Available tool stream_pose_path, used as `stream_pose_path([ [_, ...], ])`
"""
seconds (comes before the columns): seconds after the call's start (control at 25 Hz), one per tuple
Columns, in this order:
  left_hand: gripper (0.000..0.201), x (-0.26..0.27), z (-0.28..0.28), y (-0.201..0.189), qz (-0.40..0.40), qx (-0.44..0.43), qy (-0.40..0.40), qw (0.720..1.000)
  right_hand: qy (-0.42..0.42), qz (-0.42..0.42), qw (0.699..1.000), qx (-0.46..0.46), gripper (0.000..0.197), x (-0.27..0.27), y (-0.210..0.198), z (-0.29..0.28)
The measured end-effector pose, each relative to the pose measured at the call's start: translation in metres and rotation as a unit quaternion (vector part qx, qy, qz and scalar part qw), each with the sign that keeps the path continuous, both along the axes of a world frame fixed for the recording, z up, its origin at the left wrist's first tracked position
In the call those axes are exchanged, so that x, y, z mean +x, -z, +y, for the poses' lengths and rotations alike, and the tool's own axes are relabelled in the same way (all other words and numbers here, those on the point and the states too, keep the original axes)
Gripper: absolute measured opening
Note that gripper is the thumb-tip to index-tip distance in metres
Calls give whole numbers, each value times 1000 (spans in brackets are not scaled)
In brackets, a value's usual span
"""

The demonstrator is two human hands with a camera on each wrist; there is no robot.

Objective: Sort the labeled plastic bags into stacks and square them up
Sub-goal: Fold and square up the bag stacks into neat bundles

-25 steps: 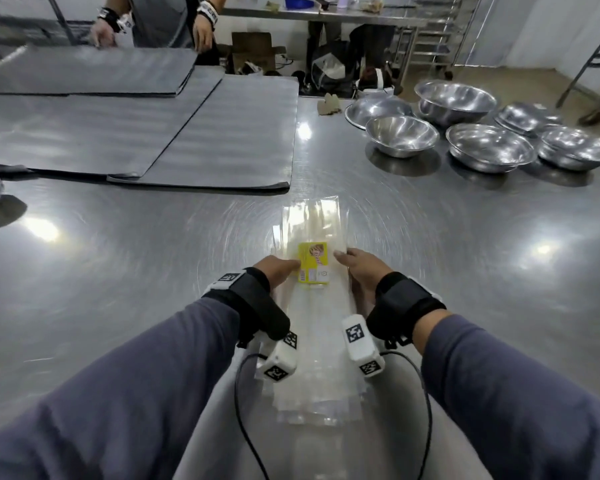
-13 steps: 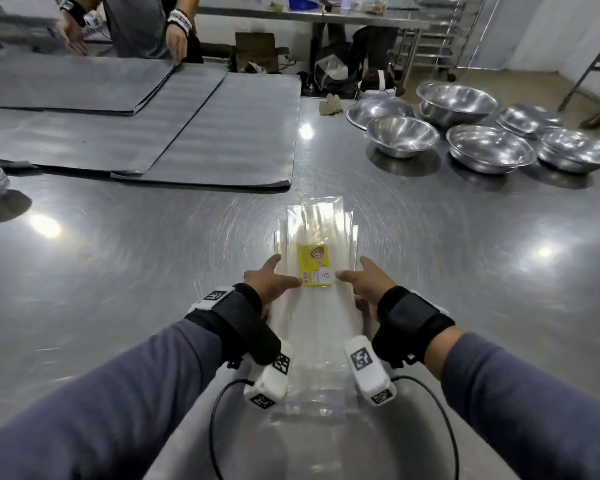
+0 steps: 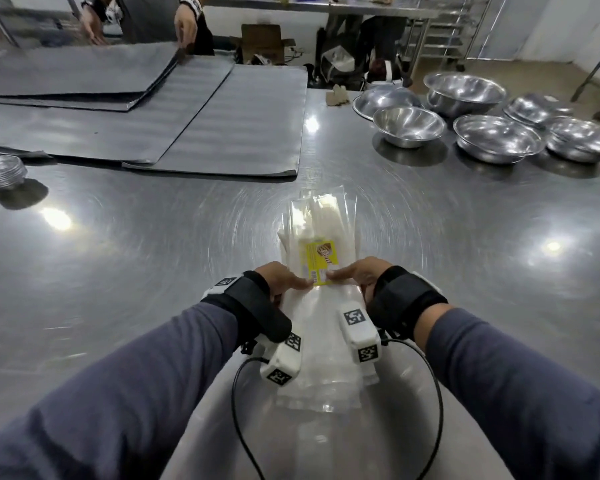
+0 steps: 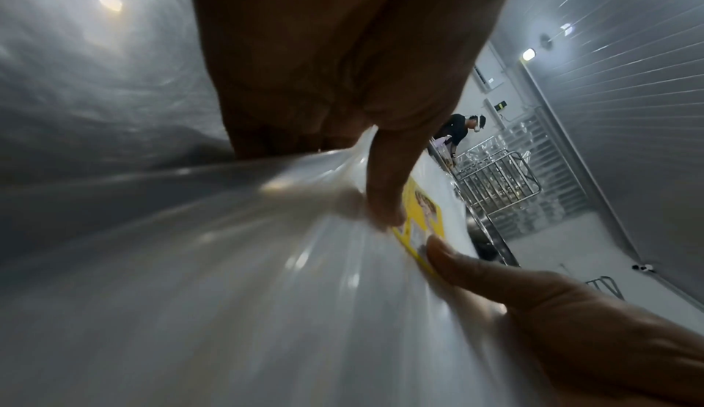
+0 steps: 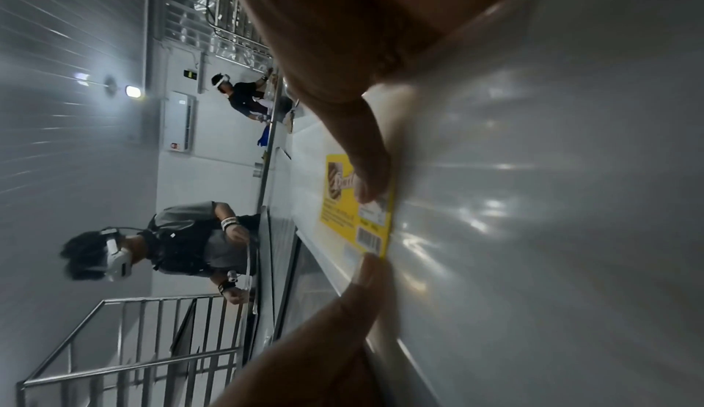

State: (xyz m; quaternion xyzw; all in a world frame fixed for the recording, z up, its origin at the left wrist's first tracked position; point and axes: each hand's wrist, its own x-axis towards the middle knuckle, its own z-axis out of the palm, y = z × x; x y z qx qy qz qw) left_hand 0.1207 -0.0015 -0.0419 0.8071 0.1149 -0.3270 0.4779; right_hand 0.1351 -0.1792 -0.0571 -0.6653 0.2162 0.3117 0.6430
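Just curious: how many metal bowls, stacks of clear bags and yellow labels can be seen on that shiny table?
steel bowls: 6
stack of plastic bags: 1
yellow label: 1
Total: 8

- one stack of clear plastic bags [image 3: 321, 233], individual bags too many to count
- one yellow label [image 3: 320, 259]
- six steel bowls [image 3: 408, 124]
- two hands on the stack: left hand [image 3: 280, 280], right hand [image 3: 355, 276]
- several large grey sheets [image 3: 236, 126], number unclear

Left hand [image 4: 343, 82] thumb on bags [image 4: 228, 293], yellow label [image 4: 422, 218]
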Motion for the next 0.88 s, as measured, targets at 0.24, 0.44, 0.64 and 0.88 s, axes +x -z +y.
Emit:
stream_pose_path([
  [0.24, 47, -24, -3, -7, -74, -252, -119, 957, 40, -141, 982, 122, 37, -19, -28, 6],
  [0.44, 59, -5, -6, -59, -246, -293, -64, 922, 46, -314, 941, 119, 56, -8, -89, -1],
  [0.64, 51, 13, -15, -89, -343, -316, -42, 883, 11, -407, 908, 102, 65, 2, -131, -3],
  [0.88, 62, 15, -21, -63, -327, -343, -23, 880, 43, -413, 901, 125, 66, -3, -96, -8],
])
